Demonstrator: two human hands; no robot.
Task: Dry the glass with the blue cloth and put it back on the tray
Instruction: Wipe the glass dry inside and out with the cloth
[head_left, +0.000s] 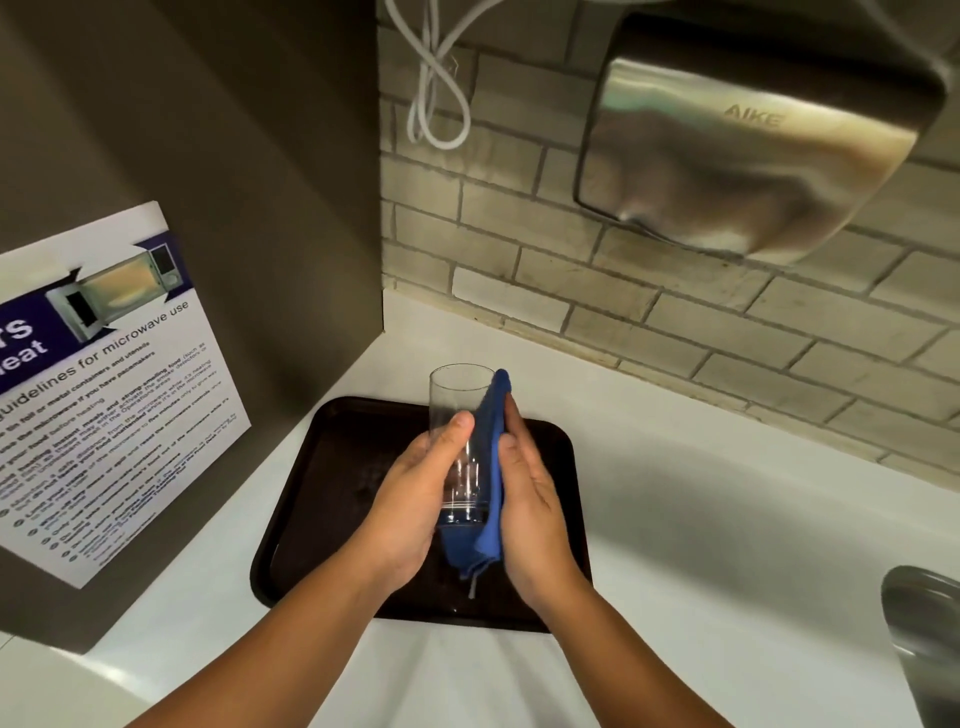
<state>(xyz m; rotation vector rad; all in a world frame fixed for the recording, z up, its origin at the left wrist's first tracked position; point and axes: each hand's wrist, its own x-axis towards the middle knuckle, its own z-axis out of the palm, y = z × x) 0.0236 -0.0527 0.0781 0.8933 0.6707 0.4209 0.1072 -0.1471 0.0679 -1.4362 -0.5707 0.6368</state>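
Note:
A tall clear glass is held upright above the dark brown tray, which lies on the white counter. My left hand grips the glass around its lower half, thumb on the front. My right hand presses the blue cloth flat against the right side of the glass. The cloth runs from near the rim down past the base, and a corner hangs below both hands. The glass's base is partly hidden by the cloth and my fingers.
A grey cabinet side with a microwave guidelines poster stands at the left. A steel hand dryer hangs on the brick wall, with a white cable beside it. A metal object shows at the right edge.

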